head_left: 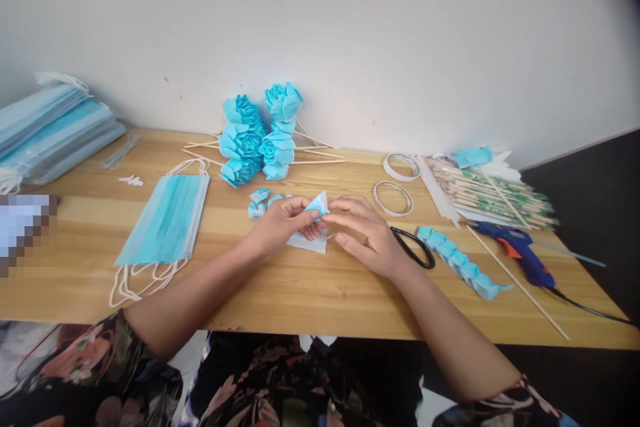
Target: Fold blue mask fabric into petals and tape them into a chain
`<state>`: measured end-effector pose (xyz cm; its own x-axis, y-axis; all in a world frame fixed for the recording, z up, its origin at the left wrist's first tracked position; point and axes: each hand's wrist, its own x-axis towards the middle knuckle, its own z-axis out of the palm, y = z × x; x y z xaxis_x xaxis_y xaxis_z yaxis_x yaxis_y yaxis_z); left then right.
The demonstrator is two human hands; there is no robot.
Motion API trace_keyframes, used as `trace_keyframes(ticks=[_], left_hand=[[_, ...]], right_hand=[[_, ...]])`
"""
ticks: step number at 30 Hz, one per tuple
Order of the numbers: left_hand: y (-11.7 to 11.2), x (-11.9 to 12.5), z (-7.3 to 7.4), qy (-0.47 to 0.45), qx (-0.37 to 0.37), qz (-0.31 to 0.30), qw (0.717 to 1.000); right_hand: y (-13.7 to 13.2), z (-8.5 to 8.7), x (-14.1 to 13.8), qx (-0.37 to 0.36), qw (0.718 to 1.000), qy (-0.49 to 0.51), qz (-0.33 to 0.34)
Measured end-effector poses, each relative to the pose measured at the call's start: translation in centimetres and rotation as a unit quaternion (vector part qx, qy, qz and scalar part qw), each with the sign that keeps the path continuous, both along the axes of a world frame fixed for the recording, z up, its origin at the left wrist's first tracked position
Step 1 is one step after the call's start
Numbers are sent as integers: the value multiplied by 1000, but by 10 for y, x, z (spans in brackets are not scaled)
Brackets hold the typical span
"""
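Note:
My left hand (284, 221) pinches a small folded piece of blue and white mask fabric (317, 205), shaped to a point, between thumb and fingers. Close to its right side is my right hand (367, 233), fingers stretched out and apart, the fingertips at the edge of the piece; whether they press on it I cannot tell. A pale flat sheet (311, 241) lies under the hands, partly covered by them. Several small folded blue pieces (259, 202) rest on the table just behind my left hand. Black-handled scissors (416, 249) lie beside my right hand, their blades mostly hidden.
Blue fabric flowers on sticks (243, 140) lie at the back. Face masks (163, 220) are on the left, with a larger mask stack (60, 130) beyond. Rightward are tape rolls (393, 199), a folded blue strip (463, 263), wooden sticks (493, 190) and a corded glue gun (525, 253).

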<state>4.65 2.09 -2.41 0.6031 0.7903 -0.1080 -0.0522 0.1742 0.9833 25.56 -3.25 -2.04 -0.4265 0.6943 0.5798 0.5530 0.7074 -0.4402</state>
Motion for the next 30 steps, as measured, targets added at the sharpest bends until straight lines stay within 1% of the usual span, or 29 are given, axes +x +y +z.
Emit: trace_keyframes(ticks=[5,12,14,20,24,28,30], left_hand=[[0,1,-1,-4,-9,-13,1000],[1,1,-3,-6,-13,-16,1000],[1,0,-4,-4,-15,-12,1000],[1,2,-4,6,-31,-15,999],[0,3,-3,14,-40,-21,999],[0,3,-4,16,-49,-17,999],[0,3,-4,15,-52,-16,998]], right_hand=[[-1,3,-1,-11,1000,12,6],[-1,2,0,-16,1000,18,15],[-2,2,0,-32,999,29,18],[-3,2,4,-112,989,97,10],[-4,-1,6,-144,984,104,22],[-4,-3,6,-140,984,113,15],[-4,-2,6,-123,986,113,7]])
